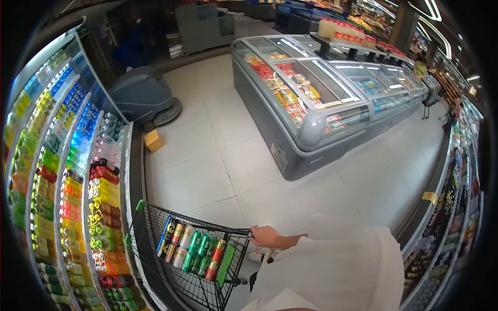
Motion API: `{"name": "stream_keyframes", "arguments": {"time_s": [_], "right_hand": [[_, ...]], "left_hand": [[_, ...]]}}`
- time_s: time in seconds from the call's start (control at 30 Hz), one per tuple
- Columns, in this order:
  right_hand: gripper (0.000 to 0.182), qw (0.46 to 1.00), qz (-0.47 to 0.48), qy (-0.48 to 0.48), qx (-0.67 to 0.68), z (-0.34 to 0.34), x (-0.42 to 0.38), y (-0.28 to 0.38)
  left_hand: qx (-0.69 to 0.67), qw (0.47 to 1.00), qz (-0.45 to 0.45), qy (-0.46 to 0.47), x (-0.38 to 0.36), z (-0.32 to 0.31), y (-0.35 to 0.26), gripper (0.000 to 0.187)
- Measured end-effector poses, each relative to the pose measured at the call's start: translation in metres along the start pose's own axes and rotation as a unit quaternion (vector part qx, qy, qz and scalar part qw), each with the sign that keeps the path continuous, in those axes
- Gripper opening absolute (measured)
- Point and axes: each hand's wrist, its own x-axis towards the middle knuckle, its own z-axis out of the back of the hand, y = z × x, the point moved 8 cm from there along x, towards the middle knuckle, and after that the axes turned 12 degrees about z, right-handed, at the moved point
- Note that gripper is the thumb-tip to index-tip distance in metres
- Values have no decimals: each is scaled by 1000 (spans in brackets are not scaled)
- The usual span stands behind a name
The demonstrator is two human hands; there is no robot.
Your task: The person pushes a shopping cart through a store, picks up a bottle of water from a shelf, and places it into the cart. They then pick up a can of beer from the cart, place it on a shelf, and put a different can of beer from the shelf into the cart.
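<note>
My right hand (265, 236) is closed around the near corner of a black wire shopping cart (194, 224), at its handle end. Several drink cans (191, 248) stand grouped in the basket, in blue, dark gold, silver, green and red-gold rows. A green panel (226, 265) sits at the handle side of the cart, beside the cans. My white sleeve and shirt (332, 264) fill the lower right and cover part of the floor. My left hand is not in view.
Shelves of bottled drinks (104, 207) line the left, close beside the cart. A glass-topped freezer (311, 98) stands ahead. A floor-cleaning machine (142, 96) and a small cardboard box (153, 140) are on the tiles. More shelves (441, 228) run along the right; a person (420, 67) stands far off.
</note>
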Motion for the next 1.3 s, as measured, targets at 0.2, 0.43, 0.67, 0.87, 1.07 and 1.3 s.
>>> {"name": "stream_keyframes", "arguments": {"time_s": [0.2,0.43,0.67,0.87,1.07,1.3], "right_hand": [[47,999,-34,-10,28,55,29,-3],[47,995,-100,-2,11,84,57,-15],[46,981,-189,-29,22,91,95,-2],[47,964,-255,-66,34,95,119,14],[47,947,-309,-67,52,96,156,18],[47,929,-364,-66,19,100,194,-8]], "left_hand": [[57,991,-123,-21,94,60,-68,40],[100,976,-192,-40,178,82,-122,41],[135,961,-233,-61,273,100,-138,42],[166,952,-242,-84,322,111,-145,44],[184,944,-245,-120,376,121,-180,45],[218,937,-219,-164,437,136,-212,48]]}}
